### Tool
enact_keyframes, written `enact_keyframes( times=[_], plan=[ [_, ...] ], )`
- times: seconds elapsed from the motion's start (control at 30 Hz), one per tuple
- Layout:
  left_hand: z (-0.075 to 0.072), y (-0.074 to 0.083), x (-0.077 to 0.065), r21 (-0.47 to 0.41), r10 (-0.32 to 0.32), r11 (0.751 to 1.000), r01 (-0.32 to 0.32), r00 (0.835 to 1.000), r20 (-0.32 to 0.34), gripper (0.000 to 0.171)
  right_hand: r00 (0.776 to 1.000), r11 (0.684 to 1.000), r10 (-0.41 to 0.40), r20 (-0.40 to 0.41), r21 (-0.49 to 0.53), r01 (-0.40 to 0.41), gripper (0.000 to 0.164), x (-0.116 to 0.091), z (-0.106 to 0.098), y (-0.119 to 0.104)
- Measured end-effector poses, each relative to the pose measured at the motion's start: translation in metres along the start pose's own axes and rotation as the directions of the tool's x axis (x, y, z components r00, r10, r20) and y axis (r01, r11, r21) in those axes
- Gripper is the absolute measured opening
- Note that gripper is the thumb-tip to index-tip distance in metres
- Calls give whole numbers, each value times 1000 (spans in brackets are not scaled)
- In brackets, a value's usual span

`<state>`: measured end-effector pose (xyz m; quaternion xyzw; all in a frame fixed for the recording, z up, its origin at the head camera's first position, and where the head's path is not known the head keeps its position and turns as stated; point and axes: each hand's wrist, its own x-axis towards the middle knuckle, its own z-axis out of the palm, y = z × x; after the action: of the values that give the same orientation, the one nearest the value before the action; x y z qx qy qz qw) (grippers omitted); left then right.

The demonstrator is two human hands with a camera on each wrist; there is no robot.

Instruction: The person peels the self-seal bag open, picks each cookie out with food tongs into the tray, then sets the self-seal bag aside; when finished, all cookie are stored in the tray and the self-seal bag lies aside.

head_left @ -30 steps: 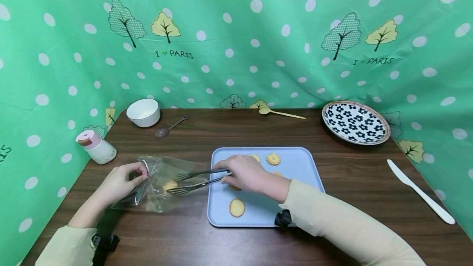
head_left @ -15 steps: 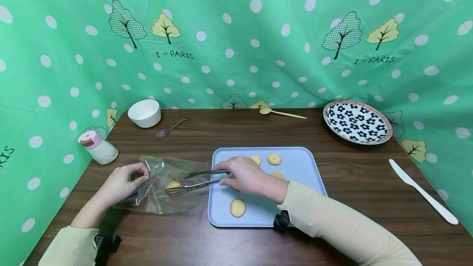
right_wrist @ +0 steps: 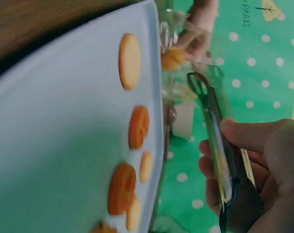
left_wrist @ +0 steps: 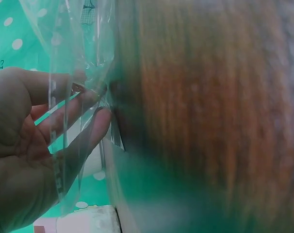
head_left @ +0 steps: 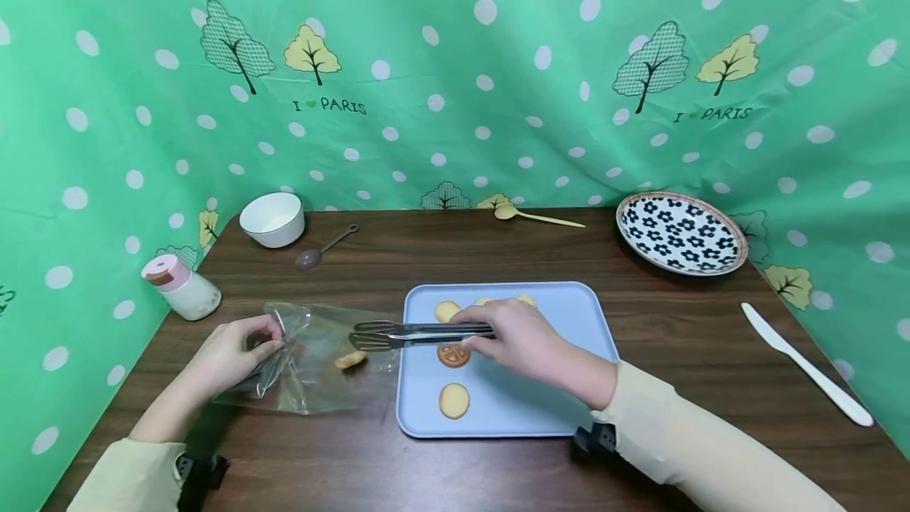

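Observation:
My left hand [head_left: 238, 350] pinches the gathered side of a clear plastic bag [head_left: 302, 385], and thumb and fingers meet on its crinkled film in the left wrist view. Inside the bag lies one cookie [head_left: 351, 359]. Metal tongs [head_left: 419, 329] are in the grip of my right hand [head_left: 522, 338], their arms close together. Their tips overlap the bag's open end, just above the cookie, with nothing between them. Below the right hand a light blue tray [head_left: 540, 409] carries several cookies, among them a plain round one [head_left: 453, 400] and a browner one with cut-outs [head_left: 453, 355].
A pink-lidded jar [head_left: 183, 288] and a white bowl [head_left: 272, 220] stand at the left, by a brown spoon [head_left: 325, 247]. At the back lies a yellow spoon [head_left: 536, 216]. On the right are a flower-patterned plate [head_left: 681, 234] and a white knife [head_left: 806, 364].
The tongs have let go of the cookie, which stays in the bag. They have closed and moved up and right with my right hand. My left hand keeps its place on the bag.

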<state>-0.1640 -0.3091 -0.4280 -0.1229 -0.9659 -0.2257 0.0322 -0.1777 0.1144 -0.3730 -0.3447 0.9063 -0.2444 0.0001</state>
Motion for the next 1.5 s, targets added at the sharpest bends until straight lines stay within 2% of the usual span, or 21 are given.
enact_keyframes(
  times=[0.17,0.37,0.53,0.83,1.0,1.13,1.33,1.5],
  plan=[
    [-1,-2,-1,4,-2,1000,2,1000,-16,11,1000,1000,-20,-9,-21,20,34,-4,-4,3],
    [1,-1,3,-9,7,1000,-7,1000,0,10,995,994,-95,29,-59,96,38,0,10,2],
    [1,0,4,-9,-1,1000,1,1000,0,10,990,982,-143,14,-124,143,35,1,16,-2],
    [1,-2,1,-14,-8,1000,9,1000,3,12,994,974,-111,-3,-197,109,30,3,19,-4],
    [0,-2,0,-16,-10,1000,10,1000,3,10,997,995,-71,18,-69,72,23,5,19,-4],
    [0,-1,0,-16,-13,1000,13,1000,4,11,998,999,-39,38,1,39,29,5,20,-3],
    [0,-1,-1,-14,-15,1000,16,1000,8,11,998,993,-56,8,-104,56,41,4,21,-3],
    [-1,0,0,-16,-11,1000,11,1000,7,10,997,980,-83,-13,-181,79,42,5,22,-4]
  ],
)
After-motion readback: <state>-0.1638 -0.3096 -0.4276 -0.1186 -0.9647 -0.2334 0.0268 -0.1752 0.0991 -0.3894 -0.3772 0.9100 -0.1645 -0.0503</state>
